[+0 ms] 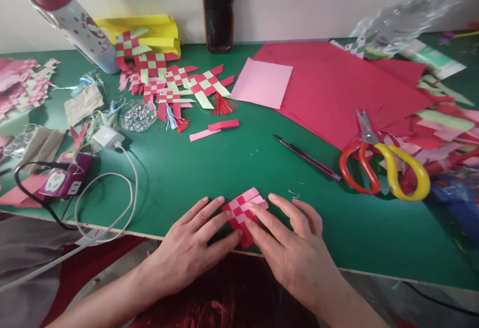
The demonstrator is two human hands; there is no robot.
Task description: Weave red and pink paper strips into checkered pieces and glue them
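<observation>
A small woven piece of red and pink paper strips (pixel 239 211) lies near the front edge of the green table, in a checkered pattern at its upper part with red strip ends below. My left hand (pixel 198 238) holds its left side, with the index fingertip at the left edge and the thumb by the lower red strips. From the right, my right hand (pixel 294 238) grips it by thumb and index finger, pressed on the weave and the right-hand strip ends. The other fingers of both hands are spread over the table.
A craft knife (pixel 307 157) and scissors (pixel 368 133) lie to the right, by red paper sheets (pixel 337 88) and a pink square (pixel 264 82). Finished woven paper fish (pixel 205 84), a bottle (pixel 71 24), a charger with cable (pixel 108 137) and a purple power adapter (pixel 69 176) stand left.
</observation>
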